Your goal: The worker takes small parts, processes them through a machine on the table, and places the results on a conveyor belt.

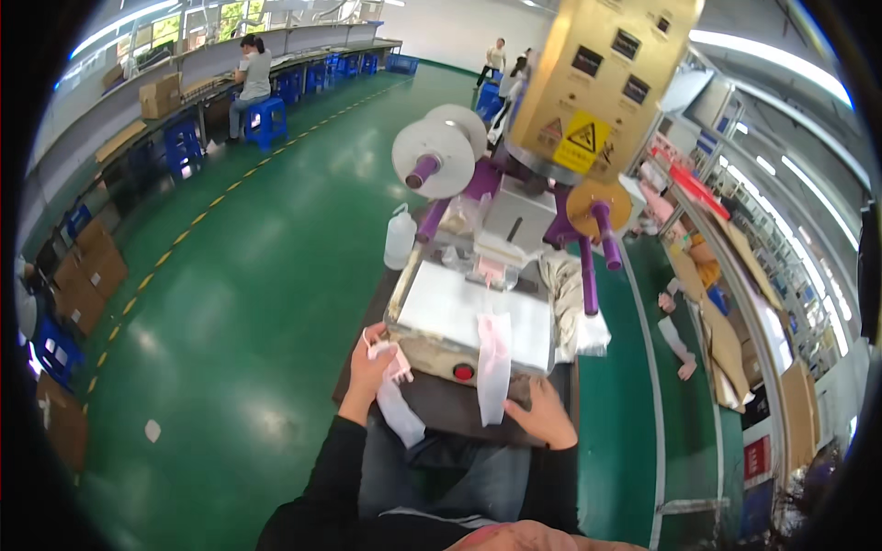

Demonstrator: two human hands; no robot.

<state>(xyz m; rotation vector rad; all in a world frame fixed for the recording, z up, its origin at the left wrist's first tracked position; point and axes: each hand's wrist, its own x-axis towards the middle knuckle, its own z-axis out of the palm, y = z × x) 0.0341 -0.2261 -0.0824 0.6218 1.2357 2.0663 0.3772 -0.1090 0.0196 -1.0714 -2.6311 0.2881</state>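
Observation:
My left hand (369,369) is closed round a small pink plastic piece (399,365) at the near left corner of the machine's base. A whitish translucent sleeve (401,415) hangs below that hand. My right hand (544,413) lies by the front edge of the base, with the thumb stretched out to the left and nothing seen in it. Just left of the thumb, a second pink-and-white sleeved piece (493,367) hangs over the front edge, apart from the hand or barely touching; I cannot tell which. A white sheet (441,303) covers the base. Another pink piece (489,268) sits under the press head.
The gold press (588,83) rises ahead, with a white reel (432,151), a yellow reel (597,209) and purple rods. A red button (463,372) is on the base's front. Beside it stand a clear bottle (400,237) and bunched cloth (571,289). Shelving (772,321) runs along the right.

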